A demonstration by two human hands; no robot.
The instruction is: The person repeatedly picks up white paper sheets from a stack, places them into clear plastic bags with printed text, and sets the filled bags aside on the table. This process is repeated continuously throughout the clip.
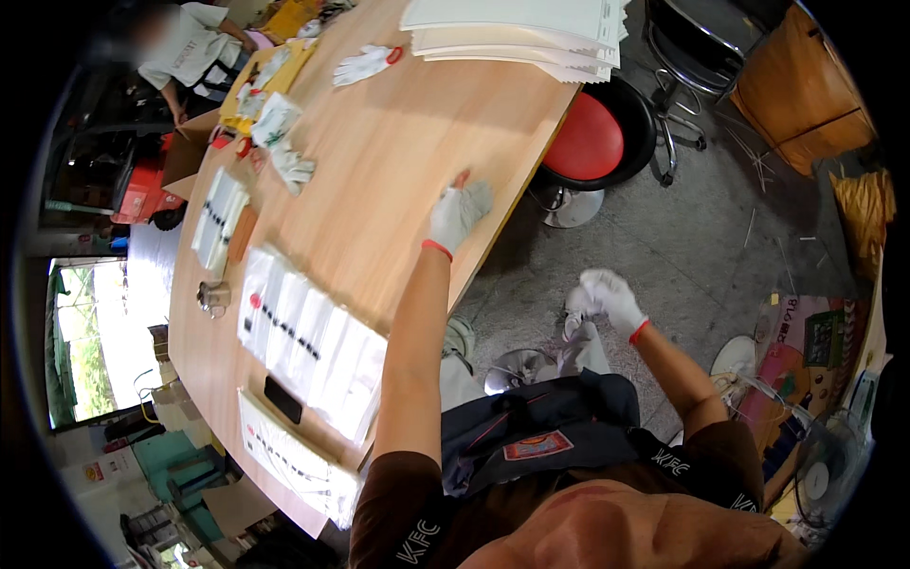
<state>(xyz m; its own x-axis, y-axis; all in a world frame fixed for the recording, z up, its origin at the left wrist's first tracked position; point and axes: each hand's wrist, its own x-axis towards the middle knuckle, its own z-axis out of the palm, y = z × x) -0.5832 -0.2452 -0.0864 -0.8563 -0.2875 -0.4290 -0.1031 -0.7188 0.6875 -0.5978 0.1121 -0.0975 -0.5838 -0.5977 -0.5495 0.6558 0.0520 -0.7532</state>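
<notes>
My left hand [458,216], in a white knit glove with a red cuff, lies near the table's right edge. Its fingers are stretched out, somewhat blurred, and a reddish tip shows at the thumb side. I see nothing held in it. My right hand [609,300], gloved the same way, hangs off the table above the floor, its fingers loosely curled with nothing visible in them. The wooden table [370,171] carries a stack of large white sheets [517,33] at its far end, beyond my left hand. A loose white glove [365,66] lies beside that stack.
Flat clear-wrapped white packs [313,341] and a dark phone [282,399] lie along the table's left. A glass mug [212,298] and more gloves [289,166] are farther up. A red-seated stool [586,133] stands against the right edge. Another person [194,52] is at far left.
</notes>
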